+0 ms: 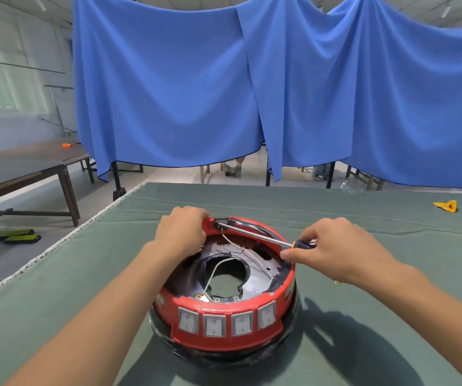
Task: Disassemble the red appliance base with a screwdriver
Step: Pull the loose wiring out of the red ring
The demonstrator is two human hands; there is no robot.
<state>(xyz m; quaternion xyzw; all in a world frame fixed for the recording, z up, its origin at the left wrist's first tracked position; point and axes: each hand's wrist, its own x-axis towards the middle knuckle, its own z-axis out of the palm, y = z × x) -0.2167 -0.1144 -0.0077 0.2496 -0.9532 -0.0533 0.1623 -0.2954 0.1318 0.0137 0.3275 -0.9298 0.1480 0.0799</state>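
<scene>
Green cloth: covers the table (363, 246) across the lower half of frame; creased, w/ a frayed whitish hem running along its left edge; hard shadows fall lower right of the work.
Base: red appliance base (224, 324) sits lower centre on the cloth, open side up, black underpart touching the cloth; 4 grey rocker switches (227, 321) in a row on its near wall; inside are silvery metal, a centre hole and thin white wires (216, 271).
L hand: left hand (181, 229) is curled over the far-left rim of the base, fingers clamped on it.
R hand: right hand (333, 249) pinches the orange/black handle of the screwdriver (263, 236), thumb and fingers closed round it, above the right rim.
Screwdriver: shaft lies nearly flat across the far part of the base, tip at a black fitting on the far rim, just beside the left hand.
Small bits: yellow scrap (446, 206) far right on the cloth, well apart from the base; tiny metal piece (336, 283) on the cloth just under the right wrist.
Backdrop: blue curtain (252, 93) hangs in folds across the upper frame; chair legs and someone's feet show under its hem.
Room left: dark wooden tables (29, 174) mid-left, an orange item (67, 145) on the far one; green/black objects (19, 235) on the grey floor; pale windows upper left.
</scene>
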